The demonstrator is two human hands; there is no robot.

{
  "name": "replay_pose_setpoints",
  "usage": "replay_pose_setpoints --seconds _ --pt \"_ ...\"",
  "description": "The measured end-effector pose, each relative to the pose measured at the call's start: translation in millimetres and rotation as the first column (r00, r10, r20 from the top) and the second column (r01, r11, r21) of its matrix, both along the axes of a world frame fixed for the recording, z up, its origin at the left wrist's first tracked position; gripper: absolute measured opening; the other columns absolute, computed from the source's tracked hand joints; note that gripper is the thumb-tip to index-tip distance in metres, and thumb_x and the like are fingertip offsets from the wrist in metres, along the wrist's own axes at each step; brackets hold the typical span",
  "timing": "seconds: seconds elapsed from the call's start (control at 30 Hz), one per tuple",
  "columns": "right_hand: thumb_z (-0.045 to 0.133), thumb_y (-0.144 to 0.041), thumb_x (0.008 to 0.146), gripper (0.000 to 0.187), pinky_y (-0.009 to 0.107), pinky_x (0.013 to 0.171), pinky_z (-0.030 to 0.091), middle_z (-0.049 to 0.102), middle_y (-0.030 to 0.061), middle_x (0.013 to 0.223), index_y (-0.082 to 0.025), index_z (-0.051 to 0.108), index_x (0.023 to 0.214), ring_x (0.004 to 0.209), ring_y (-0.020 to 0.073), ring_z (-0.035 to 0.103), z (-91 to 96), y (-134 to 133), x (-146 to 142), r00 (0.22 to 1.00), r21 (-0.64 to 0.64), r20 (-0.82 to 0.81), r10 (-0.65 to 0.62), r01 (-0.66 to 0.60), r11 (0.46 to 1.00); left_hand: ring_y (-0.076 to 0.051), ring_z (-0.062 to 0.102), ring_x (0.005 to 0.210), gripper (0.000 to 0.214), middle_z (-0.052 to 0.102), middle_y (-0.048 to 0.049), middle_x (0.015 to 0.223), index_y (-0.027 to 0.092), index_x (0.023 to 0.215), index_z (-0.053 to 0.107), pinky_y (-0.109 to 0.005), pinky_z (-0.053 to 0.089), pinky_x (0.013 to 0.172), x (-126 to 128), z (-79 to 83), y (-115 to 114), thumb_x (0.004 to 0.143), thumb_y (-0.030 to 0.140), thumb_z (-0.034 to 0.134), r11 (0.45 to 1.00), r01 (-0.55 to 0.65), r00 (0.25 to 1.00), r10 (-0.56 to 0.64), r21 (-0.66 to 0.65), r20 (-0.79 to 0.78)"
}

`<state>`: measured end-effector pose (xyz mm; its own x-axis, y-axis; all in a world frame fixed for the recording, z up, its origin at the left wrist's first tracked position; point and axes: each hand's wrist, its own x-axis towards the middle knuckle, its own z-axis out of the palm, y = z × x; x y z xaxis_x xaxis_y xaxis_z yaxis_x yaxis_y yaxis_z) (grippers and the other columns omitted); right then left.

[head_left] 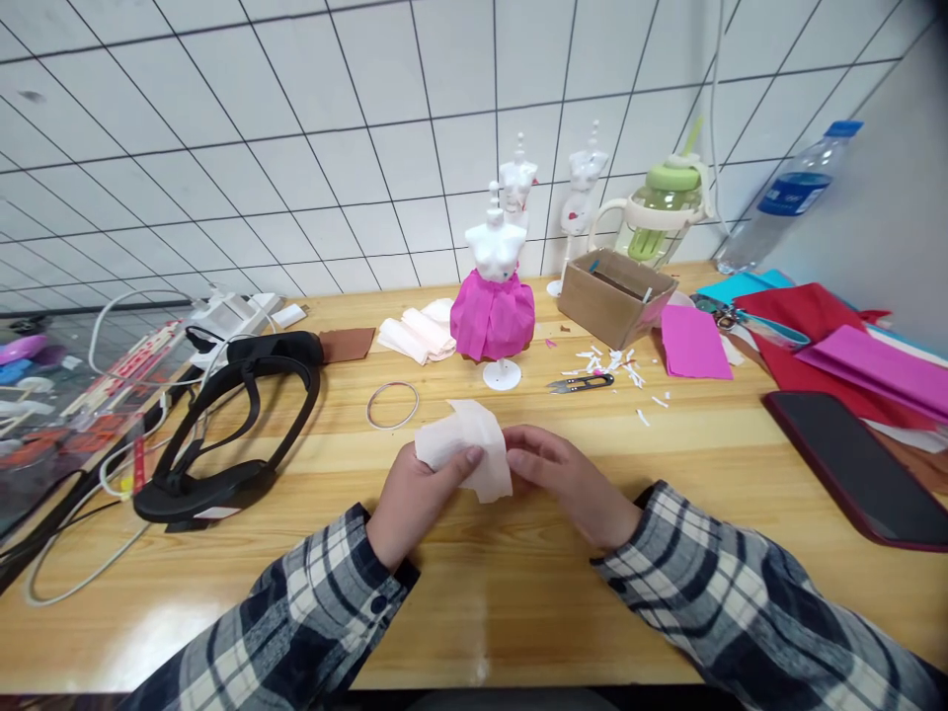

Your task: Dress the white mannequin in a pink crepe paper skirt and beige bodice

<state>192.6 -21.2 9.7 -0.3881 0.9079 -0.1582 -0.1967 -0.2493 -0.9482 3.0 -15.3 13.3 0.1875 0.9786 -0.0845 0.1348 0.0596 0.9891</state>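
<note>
My left hand (416,494) and my right hand (564,484) are both closed on a folded piece of pale pink tissue paper (468,439), held just above the wooden table (518,592). Behind it a small white mannequin (495,247) on a round stand wears a magenta paper skirt (493,316). A thin ring (392,405) lies left of the stand, and small black snips (582,383) lie to its right among white paper scraps.
A black headset (222,434) with cables lies at the left. Folded pale tissue (417,334), a cardboard box (614,291), two more mannequins, a green-lidded jug (659,212) and a water bottle (789,197) stand behind. Coloured paper sheets (836,341) and a dark phone (859,464) lie right.
</note>
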Motion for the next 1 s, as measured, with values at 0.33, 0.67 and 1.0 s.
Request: replay_pose_setpoints --seconds 0.33,0.67,1.0 --pt "0.073 -0.036 0.074 0.022 0.028 0.069 0.044 0.063 -0.0003 0.080 -0.018 0.068 0.086 0.073 0.0140 0.054 -9.5 -4 -7 0.977 0.011 0.056 -0.205 0.204 0.979 -0.024 0.069 0.092 0.032 0.075 -0.0081 0.102 0.013 0.100 0.071 -0.034 0.053 0.084 13 2.9 -4 0.082 0.039 0.066 0.997 0.047 0.994 -0.040 0.065 -0.104" --pt "0.079 -0.039 0.069 0.027 0.025 0.067 0.045 0.067 -0.0014 0.078 -0.019 0.071 0.085 0.071 0.0121 0.056 -2.5 -9 -13 0.966 -0.135 -0.111 -0.235 0.220 0.966 -0.022 0.066 0.089 0.032 0.072 -0.0072 0.096 0.014 0.100 0.068 -0.033 0.051 0.082 16 -1.3 -7 0.081 0.040 0.068 0.997 0.052 0.997 -0.048 0.061 -0.067" --pt "0.070 -0.034 0.075 0.022 0.029 0.067 0.046 0.071 0.0030 0.083 -0.017 0.072 0.088 0.073 0.0165 0.060 1.9 -4 -2 0.972 0.087 0.169 -0.163 0.150 0.985 -0.013 0.053 0.068 0.012 0.060 0.0020 0.072 0.022 0.087 0.063 -0.030 0.042 0.071 -15 16.3 0 0.079 0.019 0.071 0.441 0.148 0.878 0.354 0.885 -0.323"
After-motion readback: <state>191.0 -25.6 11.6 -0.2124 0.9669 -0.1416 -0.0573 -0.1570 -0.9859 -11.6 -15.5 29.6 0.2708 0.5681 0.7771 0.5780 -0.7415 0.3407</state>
